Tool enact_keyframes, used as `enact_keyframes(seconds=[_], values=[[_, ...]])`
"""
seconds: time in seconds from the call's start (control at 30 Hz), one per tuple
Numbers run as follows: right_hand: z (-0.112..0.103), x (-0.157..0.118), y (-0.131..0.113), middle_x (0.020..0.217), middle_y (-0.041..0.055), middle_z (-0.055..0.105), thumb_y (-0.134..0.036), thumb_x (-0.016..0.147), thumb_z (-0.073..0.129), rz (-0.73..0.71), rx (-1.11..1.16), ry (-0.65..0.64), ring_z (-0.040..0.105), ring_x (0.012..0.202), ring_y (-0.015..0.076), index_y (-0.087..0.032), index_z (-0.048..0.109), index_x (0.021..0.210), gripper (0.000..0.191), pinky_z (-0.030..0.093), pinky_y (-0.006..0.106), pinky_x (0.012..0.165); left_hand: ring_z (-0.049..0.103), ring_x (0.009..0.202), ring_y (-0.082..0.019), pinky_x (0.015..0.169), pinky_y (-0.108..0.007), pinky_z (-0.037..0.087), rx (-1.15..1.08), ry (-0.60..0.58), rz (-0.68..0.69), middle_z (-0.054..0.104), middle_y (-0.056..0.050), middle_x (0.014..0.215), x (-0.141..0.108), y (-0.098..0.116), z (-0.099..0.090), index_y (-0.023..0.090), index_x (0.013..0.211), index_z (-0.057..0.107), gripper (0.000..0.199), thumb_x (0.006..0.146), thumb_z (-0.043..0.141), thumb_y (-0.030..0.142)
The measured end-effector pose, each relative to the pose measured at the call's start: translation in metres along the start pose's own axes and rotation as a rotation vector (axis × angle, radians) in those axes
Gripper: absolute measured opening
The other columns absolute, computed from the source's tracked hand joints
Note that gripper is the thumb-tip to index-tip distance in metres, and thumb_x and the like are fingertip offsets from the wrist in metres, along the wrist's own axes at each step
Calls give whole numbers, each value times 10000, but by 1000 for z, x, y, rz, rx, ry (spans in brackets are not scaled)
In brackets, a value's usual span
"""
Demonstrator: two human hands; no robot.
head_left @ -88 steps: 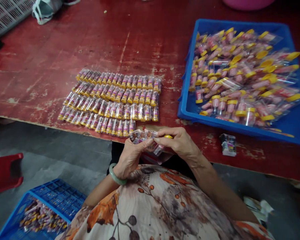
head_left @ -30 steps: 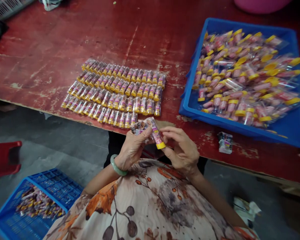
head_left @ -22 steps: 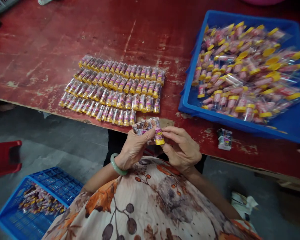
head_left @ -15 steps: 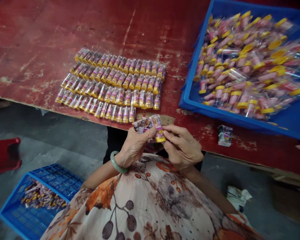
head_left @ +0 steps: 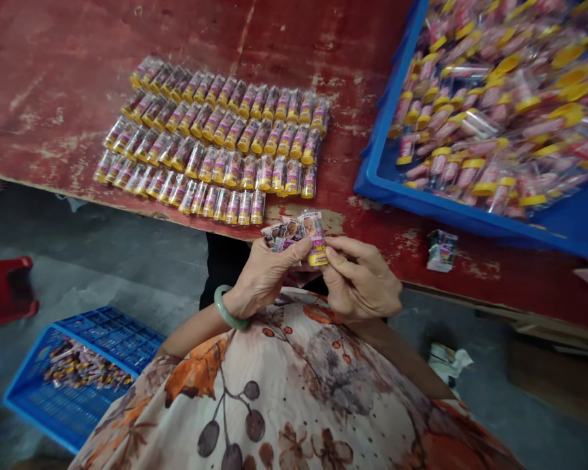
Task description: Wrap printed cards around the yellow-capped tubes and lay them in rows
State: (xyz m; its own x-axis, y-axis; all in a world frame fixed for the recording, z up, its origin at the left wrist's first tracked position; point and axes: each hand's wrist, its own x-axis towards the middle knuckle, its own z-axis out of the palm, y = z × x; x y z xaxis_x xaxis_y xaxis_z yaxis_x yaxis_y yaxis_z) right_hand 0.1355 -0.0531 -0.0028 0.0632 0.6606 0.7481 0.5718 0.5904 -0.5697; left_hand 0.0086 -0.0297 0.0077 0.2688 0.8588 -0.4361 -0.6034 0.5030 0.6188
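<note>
My left hand [head_left: 259, 274], with a green bangle at its wrist, is closed on a few small printed paper labels [head_left: 289, 230], fanned out between thumb and fingers. The front label [head_left: 314, 238], purple with a yellow lower end, stands in front of the others. Thumb and fingers of my right hand [head_left: 362, 277] pinch its lower right edge. Whether a tube lies behind this label I cannot tell. Just beyond my hands, slanted rows of clear tubes [head_left: 220, 134] with yellow caps and printed labels lie on the red table [head_left: 78, 39].
At the right a blue tray [head_left: 372, 173] holds many yellow-capped tubes with pink contents. A small stack of labels [head_left: 441, 250] sits by the table's front edge. Lower left, a blue crate [head_left: 34, 405] with more tubes stands on the floor near a red stool [head_left: 4, 294].
The view has shifted slightly, so the table's contents appear higher. Both hands keep the same hold on the labels, with hardly any movement of the fingers.
</note>
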Motion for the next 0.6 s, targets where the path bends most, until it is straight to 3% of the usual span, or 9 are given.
enact_keyframes(seconds=[0.23, 0.6], values=[[-1, -6, 3, 1002, 53, 726, -75, 799, 617, -34, -168, 4, 709, 806, 183, -243, 691, 986, 262, 603, 296, 635, 654, 685, -134, 673, -303, 563, 9, 6, -48, 701, -2, 827, -1, -1, 3, 176, 880, 698, 291, 660, 828, 313], [0, -12, 9, 1050, 52, 714, -106, 780, 640, 16, -135, -13, 703, 860, 206, -264, 658, 1135, 389, 598, 331, 700, 645, 671, -145, 593, -262, 535, 41, 34, -56, 691, -14, 779, 0, 2, 4, 160, 850, 690, 337, 621, 846, 353]])
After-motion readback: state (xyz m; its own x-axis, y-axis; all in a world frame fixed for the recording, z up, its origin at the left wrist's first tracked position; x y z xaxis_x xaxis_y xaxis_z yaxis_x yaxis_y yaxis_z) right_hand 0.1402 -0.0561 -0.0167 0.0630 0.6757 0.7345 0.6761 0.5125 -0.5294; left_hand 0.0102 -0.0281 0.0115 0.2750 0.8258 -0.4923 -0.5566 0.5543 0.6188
